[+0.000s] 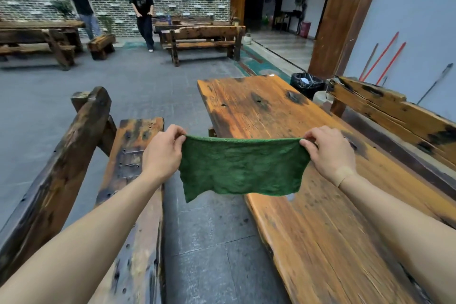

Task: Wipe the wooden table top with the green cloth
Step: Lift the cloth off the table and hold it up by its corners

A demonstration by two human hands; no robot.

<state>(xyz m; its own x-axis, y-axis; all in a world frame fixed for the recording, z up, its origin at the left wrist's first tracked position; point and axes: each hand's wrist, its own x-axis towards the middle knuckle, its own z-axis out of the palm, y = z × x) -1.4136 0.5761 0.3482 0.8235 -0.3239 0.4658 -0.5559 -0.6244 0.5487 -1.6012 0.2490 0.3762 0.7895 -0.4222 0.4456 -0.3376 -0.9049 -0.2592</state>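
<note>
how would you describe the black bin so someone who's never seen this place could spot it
Start at the long orange-brown wooden table top on the right and follow it to its far end. Just past its far right corner, at the foot of the thick wooden pillar, stands the small black bin. It alone is lined with a shiny black plastic bag.

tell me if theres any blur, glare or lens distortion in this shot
Head view: wide-angle bending bows the wooden pillar and stretches both forearms at the edges; slight motion blur low on the table top; the green cloth is sharp; soft, even light, with mild sheen on the far floor.
</note>
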